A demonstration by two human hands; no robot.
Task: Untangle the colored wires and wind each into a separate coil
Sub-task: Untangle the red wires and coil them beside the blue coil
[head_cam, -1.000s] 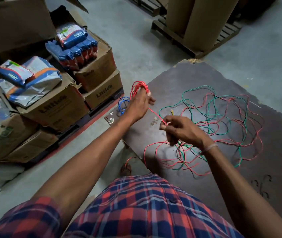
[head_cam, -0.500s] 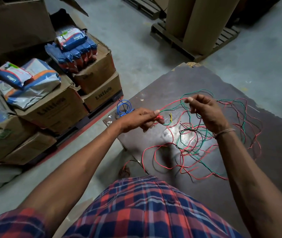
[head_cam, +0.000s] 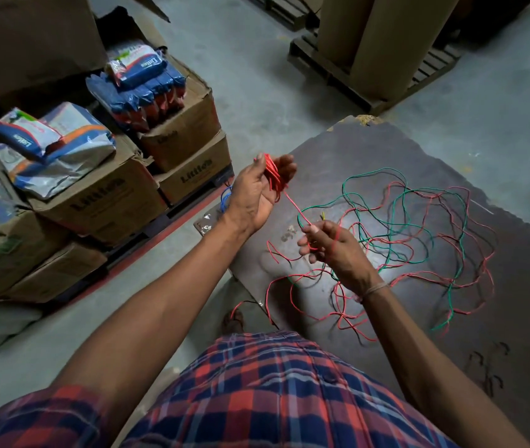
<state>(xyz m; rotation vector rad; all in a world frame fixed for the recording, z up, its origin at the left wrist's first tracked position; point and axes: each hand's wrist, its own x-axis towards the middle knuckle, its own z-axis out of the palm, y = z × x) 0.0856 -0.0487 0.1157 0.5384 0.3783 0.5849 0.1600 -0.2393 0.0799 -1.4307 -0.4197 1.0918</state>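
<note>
My left hand point(head_cam: 257, 195) is raised palm-up above the table's left corner and holds a small red wire coil point(head_cam: 273, 177) between thumb and fingers. One red strand runs taut from the coil down to my right hand point(head_cam: 331, 247), which pinches it just above the table. A loose tangle of red and green wires point(head_cam: 418, 240) sprawls over the dark table point(head_cam: 515, 318) to the right of both hands. A blue wire coil point(head_cam: 224, 198) lies at the table's left corner, mostly hidden behind my left wrist.
Stacked cardboard boxes point(head_cam: 95, 202) topped with blue and white packets point(head_cam: 140, 82) stand on a pallet to the left. Large cardboard rolls point(head_cam: 373, 37) on a wooden pallet stand beyond the table. Grey concrete floor lies between them.
My left hand rose and turned palm-up with the red coil. My right hand came back from the far side of the tangle toward me, drawing the red strand along.
</note>
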